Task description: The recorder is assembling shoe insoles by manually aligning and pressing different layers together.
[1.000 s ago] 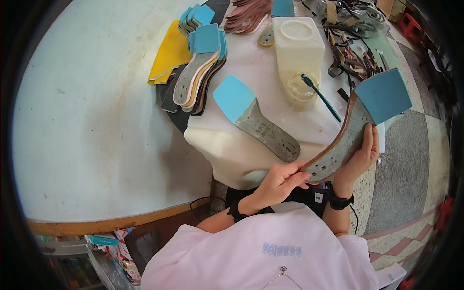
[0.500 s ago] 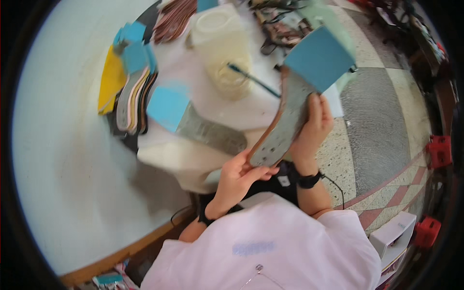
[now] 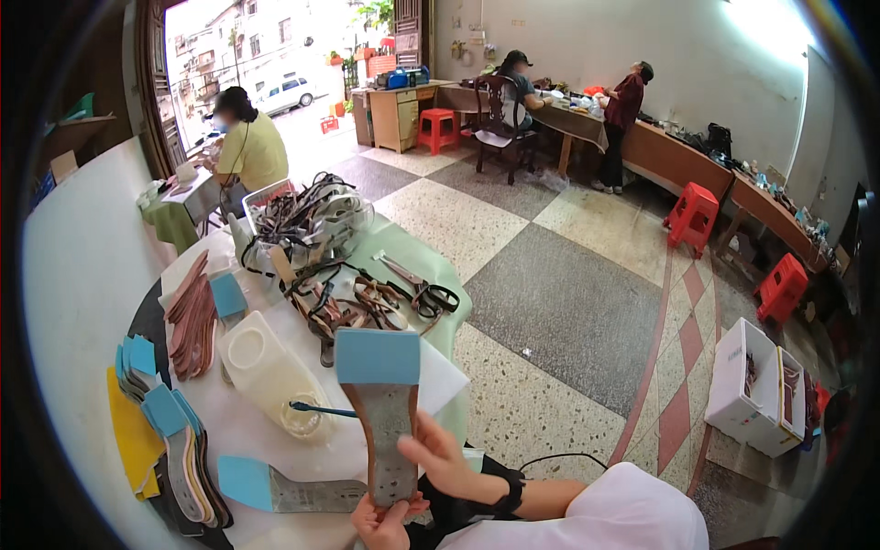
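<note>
A grey-faced shoe insole (image 3: 391, 423) with a brown edge and a blue square patch at its wide end stands in front of me. My left hand (image 3: 380, 524) pinches its narrow lower end. My right hand (image 3: 445, 463) is at its right edge, thumb over the grey face; its other fingers are partly hidden. Left of it on the table lies a second insole (image 3: 316, 495) with a blue end. Behind that, a whitish plastic jug (image 3: 266, 362) has an opening low on its side, where a dark blue brush (image 3: 325, 410) rests.
Stacked insoles (image 3: 188, 458), a yellow sheet (image 3: 128, 431) and brown strips (image 3: 190, 316) lie at the table's left. Scissors (image 3: 417, 284), straps (image 3: 344, 302) and a heaped basket (image 3: 302, 215) are farther back. Red stools (image 3: 692, 215), white boxes (image 3: 747, 394) and several people are beyond.
My view has lifted toward the room. The insole has swung from a rightward tilt to nearly upright. My right hand has shifted, its thumb now over the grey face; my left still grips the lower end.
</note>
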Tool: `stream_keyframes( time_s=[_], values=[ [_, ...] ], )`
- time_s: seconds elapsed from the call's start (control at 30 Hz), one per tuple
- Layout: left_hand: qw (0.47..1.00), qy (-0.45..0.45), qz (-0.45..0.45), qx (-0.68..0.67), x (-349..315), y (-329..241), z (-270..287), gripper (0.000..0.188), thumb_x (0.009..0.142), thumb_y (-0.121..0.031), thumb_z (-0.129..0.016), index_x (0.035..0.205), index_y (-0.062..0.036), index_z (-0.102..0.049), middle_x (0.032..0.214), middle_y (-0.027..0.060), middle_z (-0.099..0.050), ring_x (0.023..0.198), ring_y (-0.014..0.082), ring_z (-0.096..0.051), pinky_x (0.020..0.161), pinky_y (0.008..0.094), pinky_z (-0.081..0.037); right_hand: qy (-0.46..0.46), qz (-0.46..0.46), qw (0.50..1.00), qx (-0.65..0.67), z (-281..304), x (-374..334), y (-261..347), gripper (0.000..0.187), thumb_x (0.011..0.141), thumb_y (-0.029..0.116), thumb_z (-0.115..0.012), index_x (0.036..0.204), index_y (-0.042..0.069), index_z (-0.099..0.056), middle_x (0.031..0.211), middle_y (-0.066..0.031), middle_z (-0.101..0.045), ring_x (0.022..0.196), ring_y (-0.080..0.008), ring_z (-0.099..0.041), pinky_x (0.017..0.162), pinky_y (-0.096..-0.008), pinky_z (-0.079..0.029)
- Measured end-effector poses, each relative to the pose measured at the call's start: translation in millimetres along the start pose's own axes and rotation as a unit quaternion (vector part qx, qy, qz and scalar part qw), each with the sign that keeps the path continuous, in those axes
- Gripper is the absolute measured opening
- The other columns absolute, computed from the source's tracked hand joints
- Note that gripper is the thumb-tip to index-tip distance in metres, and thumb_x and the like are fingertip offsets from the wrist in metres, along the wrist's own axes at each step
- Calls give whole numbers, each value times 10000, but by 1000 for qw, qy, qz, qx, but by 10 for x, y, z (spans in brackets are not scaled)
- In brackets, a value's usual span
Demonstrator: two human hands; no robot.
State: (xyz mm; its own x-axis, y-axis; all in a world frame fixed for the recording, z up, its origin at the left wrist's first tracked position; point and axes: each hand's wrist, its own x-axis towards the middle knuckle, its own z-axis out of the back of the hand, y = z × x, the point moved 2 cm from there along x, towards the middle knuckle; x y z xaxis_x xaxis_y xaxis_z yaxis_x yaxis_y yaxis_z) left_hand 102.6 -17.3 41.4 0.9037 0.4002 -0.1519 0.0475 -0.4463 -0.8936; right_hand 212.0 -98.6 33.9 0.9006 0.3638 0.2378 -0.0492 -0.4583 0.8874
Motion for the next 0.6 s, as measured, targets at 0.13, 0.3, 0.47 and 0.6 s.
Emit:
stream_keyframes(
  time_s=[0.13,0.3,0.47,0.6],
  values=[
    [995,86,-3,-41,-20,48,274,234,822,21,-536,1052,61,-554,885,133,-641,745,203,-629,714,321,-513,68,-17,996,-61,-246,-194,6,449,909,180,-537,1289,-3,-383,958,-53,-563,819,-92,-524,694,-248,-431],
    [997,79,-8,14,-149,-99,433,300,833,21,-525,1131,55,-524,1006,121,-617,873,209,-615,747,325,-517,153,-16,984,-91,-295,-159,-93,519,891,203,-565,1311,-14,-352,1015,-102,-575,887,-116,-531,766,-266,-435],
    [998,51,11,42,-330,-55,801,355,855,-1,-513,1210,6,-498,1070,140,-592,930,219,-603,828,316,-490,253,-57,964,-62,-517,-261,-77,573,856,160,-611,1315,-43,-335,1088,-111,-559,1012,-150,-527,861,-292,-419],
    [984,-126,-48,113,-539,-339,995,212,756,41,-476,921,134,-571,836,167,-628,727,238,-636,635,325,-533,345,22,930,-127,-486,-189,-52,503,819,146,-636,1256,-16,-446,879,-106,-626,796,-152,-601,746,-284,-464]
  ],
)
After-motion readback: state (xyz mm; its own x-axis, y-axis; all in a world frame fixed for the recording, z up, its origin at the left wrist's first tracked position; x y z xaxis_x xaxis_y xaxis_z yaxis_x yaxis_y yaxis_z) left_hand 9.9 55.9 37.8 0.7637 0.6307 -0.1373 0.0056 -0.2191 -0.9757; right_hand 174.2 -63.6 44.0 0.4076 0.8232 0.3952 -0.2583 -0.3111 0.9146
